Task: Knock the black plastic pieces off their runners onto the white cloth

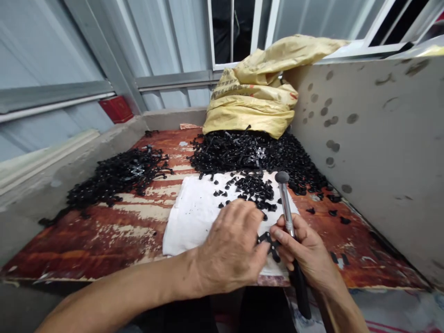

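Observation:
My right hand [301,245] is closed around a small hammer [285,203] with a round dark head, a shiny metal shaft and a black handle. Its head points up and away from me. The same hand's thumb and fingers pinch a black jointed plastic part [268,243] with several short arms. My left hand [232,245] is beside it, back of the hand up and fingers curled, its thumb close to the part; its fingertips are hidden. Just beyond my hands, many small black pieces [255,187] lie loose on a folded white cloth [183,212].
A big heap of black parts [236,152] spills from a yellow woven sack [249,113] at the back. Another black pile [118,175] lies at left on the worn red-brown tabletop [86,240]. A pale spotted board [381,138] walls the right side. A red box [116,109] sits back left.

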A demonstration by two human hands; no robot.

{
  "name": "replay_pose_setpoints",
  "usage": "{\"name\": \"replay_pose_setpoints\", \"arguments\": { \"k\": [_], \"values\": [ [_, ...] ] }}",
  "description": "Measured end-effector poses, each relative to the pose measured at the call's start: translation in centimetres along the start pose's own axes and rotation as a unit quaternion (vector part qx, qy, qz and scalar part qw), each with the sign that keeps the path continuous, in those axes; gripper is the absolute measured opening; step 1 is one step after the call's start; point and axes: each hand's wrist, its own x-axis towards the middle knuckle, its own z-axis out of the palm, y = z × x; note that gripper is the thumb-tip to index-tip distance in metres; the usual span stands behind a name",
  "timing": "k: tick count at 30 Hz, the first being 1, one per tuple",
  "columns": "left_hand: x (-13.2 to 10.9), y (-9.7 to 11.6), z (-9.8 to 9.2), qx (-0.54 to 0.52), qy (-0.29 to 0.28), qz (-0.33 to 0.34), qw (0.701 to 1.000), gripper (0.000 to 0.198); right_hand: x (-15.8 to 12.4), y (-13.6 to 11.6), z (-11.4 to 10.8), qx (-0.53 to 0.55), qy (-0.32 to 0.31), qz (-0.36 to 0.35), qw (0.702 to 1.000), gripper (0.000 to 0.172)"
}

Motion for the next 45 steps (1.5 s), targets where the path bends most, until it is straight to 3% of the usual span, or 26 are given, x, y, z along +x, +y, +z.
{"name": "replay_pose_setpoints", "arguments": {
  "k": [2, 3, 6, 13, 18, 21, 24, 28, 33, 37, 41, 45],
  "values": [
    [0.4, 0.3, 0.3, 0.047, -0.047, 0.099, 0.993, 0.031, 0.0, -0.1, 0.0, -0.008, 0.000, -0.001, 1.000, 0.043],
    [0.7, 0.4, 0.3, 0.054, -0.087, 0.117, 0.988, 0.029, 0.0, -0.2, 0.0, -0.012, 0.003, -0.002, 1.000, 0.043],
    [1.5, 0.5, 0.2, 0.046, -0.174, 0.090, 0.979, 0.023, -0.1, -0.4, 0.0, -0.027, 0.018, -0.003, 0.999, 0.041],
    [2.8, 1.2, -0.1, 0.037, -0.255, 0.059, 0.964, 0.020, -0.3, -0.2, -0.3, -0.032, 0.031, -0.014, 0.999, 0.040],
    [1.4, -0.5, -0.8, -0.068, -0.238, -0.044, 0.968, 0.022, -0.4, 0.3, -0.3, -0.019, 0.018, -0.029, 0.999, 0.032],
    [-0.3, -3.4, -2.1, -0.091, -0.190, -0.158, 0.965, 0.028, -0.4, 0.7, -0.3, -0.011, 0.013, -0.035, 0.999, 0.030],
    [-1.2, -6.6, -3.3, -0.085, -0.158, -0.219, 0.959, 0.023, -0.4, 0.8, -0.4, -0.018, 0.020, -0.031, 0.999, 0.032],
    [-1.5, -9.5, -3.2, -0.110, -0.172, -0.173, 0.964, 0.021, -0.7, 0.7, -0.2, -0.043, 0.036, -0.019, 0.998, 0.036],
    [-0.8, -10.1, -2.4, -0.075, -0.236, -0.079, 0.966, 0.041, -1.0, 0.8, 0.0, -0.036, 0.044, 0.008, 0.998, 0.036],
    [-0.9, -9.6, -2.8, -0.060, -0.262, -0.084, 0.959, 0.041, -1.1, 0.9, 0.0, -0.018, 0.042, 0.032, 0.998, 0.035],
    [-2.1, -9.3, -3.3, -0.056, -0.248, -0.104, 0.962, 0.037, -1.4, 0.9, 0.3, 0.007, 0.057, 0.032, 0.998, 0.029],
    [-2.5, -9.6, -3.3, -0.125, -0.217, -0.158, 0.955, 0.026, -1.5, 1.0, 0.2, 0.013, 0.058, 0.031, 0.998, 0.025]
  ]
}}
